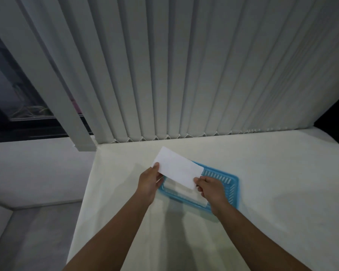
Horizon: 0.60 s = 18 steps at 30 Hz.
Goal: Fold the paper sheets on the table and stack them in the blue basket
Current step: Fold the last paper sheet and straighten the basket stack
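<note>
A folded white paper sheet point(177, 167) is held in the air over the blue basket point(231, 184), tilted with its far end up and to the left. My left hand point(149, 182) pinches its left short edge. My right hand point(211, 187) pinches its near right corner. The basket lies flat on the white table point(272, 192) and holds a stack of folded white sheets point(184, 190), partly hidden by the held sheet and my hands.
Grey vertical blinds point(184, 75) hang right behind the table's far edge. The table's left edge point(86, 192) drops to a lower grey floor. A dark window point(12, 94) shows at the far left.
</note>
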Tool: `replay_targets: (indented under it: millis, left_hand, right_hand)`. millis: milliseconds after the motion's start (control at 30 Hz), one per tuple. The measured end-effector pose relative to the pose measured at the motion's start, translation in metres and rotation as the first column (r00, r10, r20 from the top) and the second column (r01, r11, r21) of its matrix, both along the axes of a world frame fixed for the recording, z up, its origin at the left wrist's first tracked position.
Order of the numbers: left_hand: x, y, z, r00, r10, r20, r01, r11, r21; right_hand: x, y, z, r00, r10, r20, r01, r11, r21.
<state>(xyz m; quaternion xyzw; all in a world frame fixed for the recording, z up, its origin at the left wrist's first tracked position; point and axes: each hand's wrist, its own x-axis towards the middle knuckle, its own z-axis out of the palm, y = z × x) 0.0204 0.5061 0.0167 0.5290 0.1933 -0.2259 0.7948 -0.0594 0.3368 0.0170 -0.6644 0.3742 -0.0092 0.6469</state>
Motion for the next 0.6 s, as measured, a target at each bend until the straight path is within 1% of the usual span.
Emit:
replay_targets:
  millis: [67, 100, 167, 233, 300, 333, 400, 433, 467, 533, 600]
  left_hand:
    - [0.001, -0.001, -0.002, 0.998, -0.058, 0.006, 0.057, 0.995, 0.083]
    - [0.002, -0.002, -0.002, 0.997, -0.075, 0.015, 0.072, 0.986, 0.153]
    - [0.005, 0.0, -0.004, 0.99, -0.107, 0.088, 0.068, 0.93, 0.362]
    - [0.011, 0.004, -0.009, 0.967, -0.168, 0.192, 0.047, 0.855, 0.516]
    - [0.016, 0.008, -0.014, 0.93, -0.3, 0.212, 0.094, 0.752, 0.652]
    - [0.019, 0.008, -0.018, 0.898, -0.404, 0.173, 0.154, 0.658, 0.737]
    - [0.021, 0.007, -0.025, 0.827, -0.56, 0.051, 0.255, 0.454, 0.854]
    - [0.022, 0.007, -0.027, 0.8, -0.6, 0.004, 0.275, 0.374, 0.886]
    - [0.024, 0.005, -0.029, 0.787, -0.615, -0.038, 0.311, 0.343, 0.887]
    - [0.026, 0.004, -0.034, 0.769, -0.634, -0.078, 0.329, 0.289, 0.899]
    - [0.027, 0.002, -0.038, 0.782, -0.622, -0.047, 0.286, 0.29, 0.913]
  right_hand:
    - [-0.003, -0.008, -0.003, 1.0, -0.026, -0.007, 0.025, 0.999, -0.022]
    - [-0.005, -0.012, -0.006, 0.999, -0.035, -0.012, 0.035, 0.999, -0.037]
    - [-0.009, -0.017, -0.011, 0.998, -0.052, -0.029, 0.05, 0.997, -0.059]
    - [-0.016, -0.021, -0.017, 0.997, -0.057, -0.055, 0.052, 0.994, -0.097]
    - [-0.024, -0.025, -0.022, 0.996, -0.055, -0.076, 0.044, 0.99, -0.135]
    - [-0.027, -0.028, -0.024, 0.995, -0.049, -0.085, 0.036, 0.988, -0.152]
    - [-0.033, -0.032, -0.025, 0.995, -0.037, -0.096, 0.02, 0.985, -0.174]
    - [-0.035, -0.034, -0.025, 0.994, -0.038, -0.103, 0.019, 0.984, -0.177]
    - [-0.036, -0.036, -0.025, 0.993, -0.038, -0.108, 0.018, 0.983, -0.18]
    - [-0.035, -0.04, -0.023, 0.993, -0.036, -0.117, 0.014, 0.983, -0.182]
    - [-0.033, -0.042, -0.022, 0.992, -0.035, -0.123, 0.013, 0.984, -0.175]
